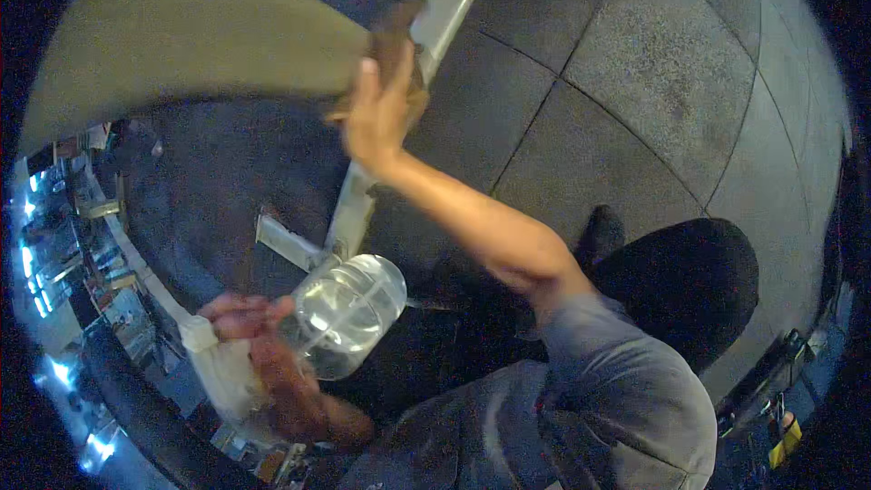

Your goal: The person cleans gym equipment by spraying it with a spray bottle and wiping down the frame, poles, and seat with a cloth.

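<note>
My right hand (381, 116) reaches to the corner of a tan panel (224, 34). Its fingers are extended against a blurred brown thing (401, 47); whether they grip it, I cannot tell. Lower left, my left hand (262, 344) is blurred, with bent fingers, between a white plastic-looking part (228, 374) and a clear, rounded container (354, 313). What that hand holds is unclear. The container lies tilted, close to the lower end of a pale metal bar (350, 211), which runs up behind my right hand.
Dark square tiles (612, 136) cover the floor. Beside my arm are my dark-clad knee (680, 279) and grey sleeve. Blurred shelves or racks with many small items (129, 320) line the left edge. A yellow thing (786, 446) shows at lower right.
</note>
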Tool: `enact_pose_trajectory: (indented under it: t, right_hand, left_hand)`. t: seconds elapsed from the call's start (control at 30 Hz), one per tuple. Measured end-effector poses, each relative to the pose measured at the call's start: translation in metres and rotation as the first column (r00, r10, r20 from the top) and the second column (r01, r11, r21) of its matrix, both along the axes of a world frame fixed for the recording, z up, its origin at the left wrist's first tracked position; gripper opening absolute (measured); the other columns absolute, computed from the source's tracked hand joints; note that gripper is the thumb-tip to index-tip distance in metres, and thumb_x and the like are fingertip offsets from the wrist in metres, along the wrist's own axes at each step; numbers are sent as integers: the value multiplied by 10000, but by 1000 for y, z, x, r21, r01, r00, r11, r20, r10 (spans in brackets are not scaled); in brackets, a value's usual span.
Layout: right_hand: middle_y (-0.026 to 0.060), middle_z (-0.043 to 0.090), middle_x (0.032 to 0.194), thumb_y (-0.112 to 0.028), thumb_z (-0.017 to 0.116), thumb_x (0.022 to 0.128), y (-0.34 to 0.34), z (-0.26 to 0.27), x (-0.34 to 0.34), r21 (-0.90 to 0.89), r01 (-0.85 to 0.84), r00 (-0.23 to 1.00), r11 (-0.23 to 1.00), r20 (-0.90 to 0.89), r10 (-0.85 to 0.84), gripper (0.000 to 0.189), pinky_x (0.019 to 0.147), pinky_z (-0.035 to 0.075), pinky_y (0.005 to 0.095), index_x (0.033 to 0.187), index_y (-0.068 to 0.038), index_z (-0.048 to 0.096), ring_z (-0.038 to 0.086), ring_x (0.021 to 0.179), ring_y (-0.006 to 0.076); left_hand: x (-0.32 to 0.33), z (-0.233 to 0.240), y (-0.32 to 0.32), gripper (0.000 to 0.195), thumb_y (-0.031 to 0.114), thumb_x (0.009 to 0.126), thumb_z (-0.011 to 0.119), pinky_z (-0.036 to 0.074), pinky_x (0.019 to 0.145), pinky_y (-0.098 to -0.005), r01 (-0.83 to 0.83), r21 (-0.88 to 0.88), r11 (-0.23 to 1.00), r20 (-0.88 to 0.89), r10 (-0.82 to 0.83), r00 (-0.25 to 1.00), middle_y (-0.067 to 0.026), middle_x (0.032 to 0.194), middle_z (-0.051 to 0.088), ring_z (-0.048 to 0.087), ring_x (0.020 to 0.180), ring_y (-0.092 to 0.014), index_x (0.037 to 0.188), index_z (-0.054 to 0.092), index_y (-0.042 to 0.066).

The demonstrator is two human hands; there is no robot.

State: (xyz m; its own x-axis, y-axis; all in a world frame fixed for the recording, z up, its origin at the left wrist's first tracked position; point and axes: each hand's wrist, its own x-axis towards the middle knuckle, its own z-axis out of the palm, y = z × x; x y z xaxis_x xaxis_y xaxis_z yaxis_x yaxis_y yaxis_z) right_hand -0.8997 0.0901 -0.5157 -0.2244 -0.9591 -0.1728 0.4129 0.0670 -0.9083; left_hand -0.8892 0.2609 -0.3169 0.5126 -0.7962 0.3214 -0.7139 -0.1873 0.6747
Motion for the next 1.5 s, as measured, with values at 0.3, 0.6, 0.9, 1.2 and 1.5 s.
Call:
enact_pose_trajectory:
  t: [0.3, 0.6, 0.9, 1.2, 1.5]
  right_hand:
    - [284, 257, 1441, -532, 549, 775, -22, 110, -14, -732, -65, 898, 678, -339, -280, 728, 1064, 135, 611, 1298, -33, 459, 222, 1344, 446]
    - [215, 582, 1061, -478, 421, 903, -55, -64, -32, -187, -49, 981, 981, -194, 12, 547, 839, 387, 455, 1147, -5, 548, 518, 962, 355]
    - [179, 624, 1133, -325, 574, 854, -112, -108, -54, -420, -699, 705, 579, -269, 657, 413, 905, 452, 371, 1165, -53, 574, 602, 1023, 307]
    - [151, 635, 1031, -454, 439, 940, -99, -103, -87, 289, -199, 910, 936, 410, 67, 505, 808, 510, 418, 1117, -3, 583, 627, 888, 280]
    - [232, 642, 1046, -588, 420, 901, -191, -164, -117, 24, -590, 602, 807, -653, 459, 683, 831, 445, 434, 1055, 42, 635, 603, 952, 292]
  left_hand:
    - [19, 8, 14, 371, 305, 837, 626, 535, 756, -367, 53, -84, 995, -89, -60, 994, -133, 1037, 520, 506, 1027, -233, 1027, 537, -1]
    - [-11, 22, -16, 390, 406, 796, 626, 462, 560, -277, 413, -52, 909, 171, -400, 901, -91, 736, 484, 531, 654, -231, 704, 465, 64]
    - [-70, 48, -16, 209, 200, 782, 620, 478, 635, -307, 42, 106, 993, -25, -39, 999, -147, 773, 559, 567, 679, -201, 806, 527, 15]
    - [-69, 39, -17, 270, 211, 832, 575, 521, 724, -364, 262, 53, 964, 2, -262, 965, -113, 922, 513, 518, 889, -224, 962, 513, -17]
    - [-69, 44, -8, 313, 250, 806, 563, 432, 750, -306, 232, 22, 972, -124, -228, 966, -122, 959, 518, 541, 831, -185, 988, 501, 3]
